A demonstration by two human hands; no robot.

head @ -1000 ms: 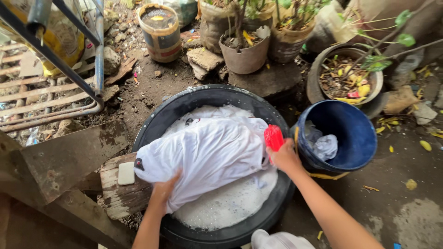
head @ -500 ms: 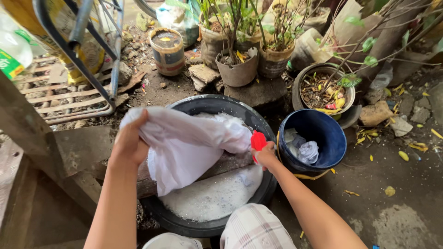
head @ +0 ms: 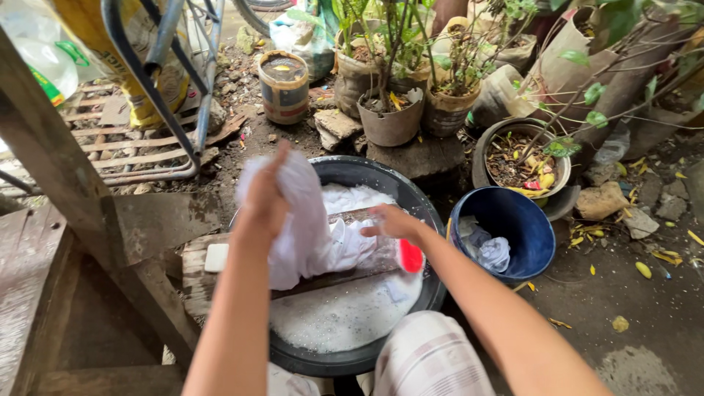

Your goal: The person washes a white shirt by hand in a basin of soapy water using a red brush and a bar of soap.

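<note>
My left hand [head: 264, 196] is raised over a black basin [head: 437, 258] and grips a bunched, wet white cloth [head: 312, 238]. The cloth hangs down onto a wooden board [head: 196, 275] laid across the basin. My right hand [head: 391, 223] reaches toward the cloth's lower part, with a red brush [head: 411, 257] held under its palm. Foamy white water [head: 345, 315] fills the near half of the basin. A white bar of soap [head: 216, 257] lies on the board's left end.
A blue bucket [head: 513, 220] holding a pale cloth [head: 490, 253] stands right of the basin. Potted plants [head: 392, 121] and a dish of leaves [head: 522, 158] sit behind. A wooden post [head: 59, 169] and a metal frame [head: 158, 88] stand at the left. My knee [head: 425, 359] is against the basin.
My left hand has lifted the cloth higher and bunched it. My right hand with the red brush has moved left, in over the board toward the cloth.
</note>
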